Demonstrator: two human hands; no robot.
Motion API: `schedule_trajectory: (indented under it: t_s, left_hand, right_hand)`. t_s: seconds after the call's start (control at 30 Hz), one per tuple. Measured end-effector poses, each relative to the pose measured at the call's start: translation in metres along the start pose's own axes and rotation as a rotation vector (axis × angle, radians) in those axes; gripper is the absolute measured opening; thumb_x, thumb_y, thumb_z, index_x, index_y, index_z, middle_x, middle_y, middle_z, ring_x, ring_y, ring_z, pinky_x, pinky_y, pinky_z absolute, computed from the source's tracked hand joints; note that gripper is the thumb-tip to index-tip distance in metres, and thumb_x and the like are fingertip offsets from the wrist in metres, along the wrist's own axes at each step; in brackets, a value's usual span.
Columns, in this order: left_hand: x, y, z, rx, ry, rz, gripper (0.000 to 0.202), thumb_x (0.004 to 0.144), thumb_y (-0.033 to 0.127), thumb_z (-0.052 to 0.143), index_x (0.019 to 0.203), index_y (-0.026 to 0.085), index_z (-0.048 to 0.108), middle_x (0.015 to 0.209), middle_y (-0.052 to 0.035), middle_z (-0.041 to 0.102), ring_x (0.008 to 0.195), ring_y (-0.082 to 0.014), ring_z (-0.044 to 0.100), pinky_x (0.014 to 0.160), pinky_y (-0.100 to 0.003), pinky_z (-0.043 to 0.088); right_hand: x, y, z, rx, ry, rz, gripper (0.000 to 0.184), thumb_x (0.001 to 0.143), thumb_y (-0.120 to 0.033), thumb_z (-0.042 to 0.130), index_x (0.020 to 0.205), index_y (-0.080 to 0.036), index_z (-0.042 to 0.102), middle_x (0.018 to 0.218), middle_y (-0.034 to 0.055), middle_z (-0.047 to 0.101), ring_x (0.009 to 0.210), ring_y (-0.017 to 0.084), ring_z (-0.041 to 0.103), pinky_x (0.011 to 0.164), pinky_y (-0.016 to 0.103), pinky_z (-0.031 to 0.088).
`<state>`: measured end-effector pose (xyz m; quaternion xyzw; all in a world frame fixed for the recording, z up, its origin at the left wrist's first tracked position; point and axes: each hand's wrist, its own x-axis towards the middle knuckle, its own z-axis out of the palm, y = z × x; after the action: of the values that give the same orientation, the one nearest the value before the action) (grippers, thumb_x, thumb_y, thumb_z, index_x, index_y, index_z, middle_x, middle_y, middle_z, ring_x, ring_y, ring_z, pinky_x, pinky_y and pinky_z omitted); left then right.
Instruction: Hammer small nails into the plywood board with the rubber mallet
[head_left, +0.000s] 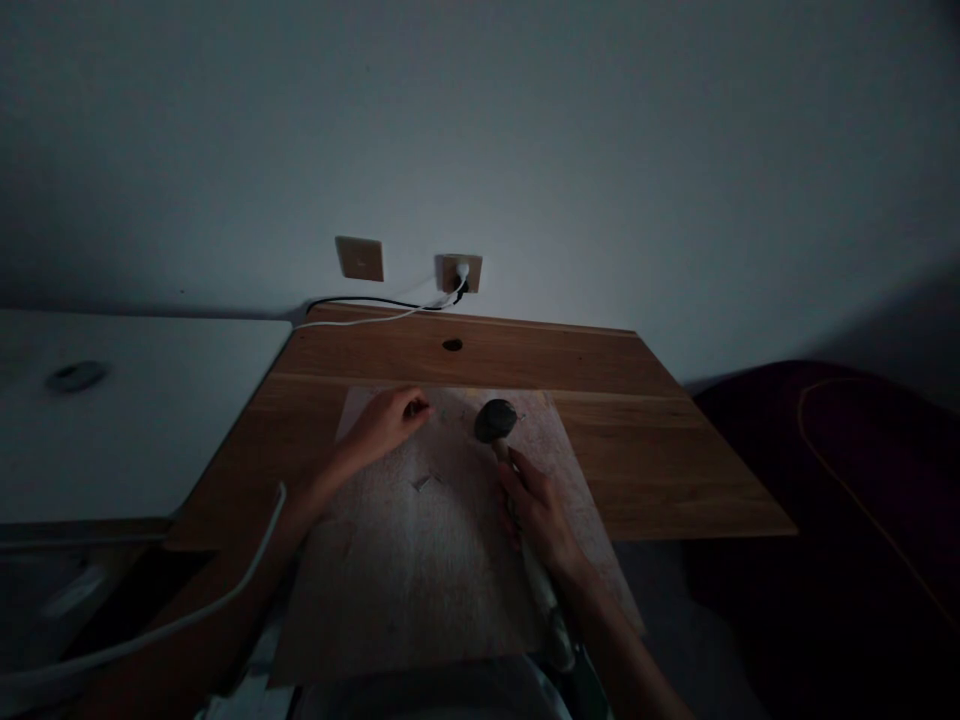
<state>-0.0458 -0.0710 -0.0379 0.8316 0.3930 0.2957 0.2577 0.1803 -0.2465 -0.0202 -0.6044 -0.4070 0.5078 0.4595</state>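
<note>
My right hand point(538, 508) is wrapped round the handle of a mallet point(496, 420) with a dark, rounded head and a pale handle. The mallet's head is over the far right part of a thin wooden board point(405, 570); whether it touches the board I cannot tell. Above the board's far left part, my left hand point(388, 420) has its fingers curled together in a pinch. What those fingers hold, if anything, is too small and dark to make out. A few small thin pieces point(426, 483) lie on the board between my hands.
Beneath the board is a brown wooden desk point(630, 430) with a cable hole point(452, 345). Cables run to a wall socket point(459, 272). At left, a white surface point(135, 440) bears a dark oval object point(77, 376). A white cord point(225, 600) crosses near my left arm.
</note>
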Motion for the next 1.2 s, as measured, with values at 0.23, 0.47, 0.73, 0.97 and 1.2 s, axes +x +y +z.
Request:
schedule_trajectory:
  t_s: [0.23,0.47,0.73,0.97,1.2]
  left_hand:
    - [-0.006,-0.003,-0.001,-0.028,0.009,0.091,0.012,0.101,0.023,0.06,0.1,0.02,0.072,0.096,-0.004,0.074,0.086,-0.0176,0.07,0.08,-0.031,0.054]
    - [-0.005,-0.008,0.004,-0.034,0.06,0.074,0.012,0.092,0.026,0.08,0.095,0.02,0.069,0.092,-0.0017,0.071,0.083,-0.0171,0.069,0.078,-0.031,0.054]
    - [-0.004,-0.009,0.004,-0.051,0.034,0.12,0.006,0.093,0.015,0.074,0.096,0.02,0.074,0.095,-0.0018,0.071,0.084,-0.0164,0.069,0.08,-0.03,0.054]
    - [-0.003,-0.011,0.004,-0.078,0.038,0.091,0.009,0.092,0.011,0.071,0.093,0.02,0.075,0.092,-0.0024,0.069,0.083,-0.0167,0.067,0.078,-0.03,0.052]
    - [-0.006,-0.013,0.008,-0.088,0.103,0.058,0.057,0.08,0.025,0.088,0.133,0.023,0.065,0.124,-0.0071,0.067,0.105,-0.0236,0.068,0.091,-0.037,0.057]
  right_hand:
    - [-0.001,-0.002,-0.001,-0.014,-0.01,-0.006,0.045,0.09,-0.071,0.065,0.092,-0.028,0.053,0.06,-0.0073,0.049,0.038,0.012,0.042,0.031,0.025,0.033]
    - [0.0,-0.002,-0.001,-0.049,-0.008,-0.024,0.043,0.092,-0.068,0.063,0.095,-0.026,0.054,0.059,-0.008,0.048,0.038,0.011,0.041,0.033,0.025,0.035]
    - [-0.001,-0.013,-0.001,-0.06,-0.031,-0.012,0.045,0.089,-0.068,0.063,0.097,-0.024,0.054,0.063,-0.0086,0.048,0.037,0.01,0.04,0.03,0.024,0.035]
    - [0.012,-0.041,0.014,-0.051,-0.182,-0.077,0.041,0.093,-0.064,0.062,0.096,-0.024,0.053,0.069,-0.0075,0.052,0.037,0.007,0.042,0.028,0.021,0.033]
    - [0.033,-0.046,0.041,-0.023,-0.266,-0.119,0.037,0.095,-0.06,0.062,0.1,-0.024,0.053,0.068,-0.008,0.053,0.036,0.008,0.044,0.028,0.021,0.035]
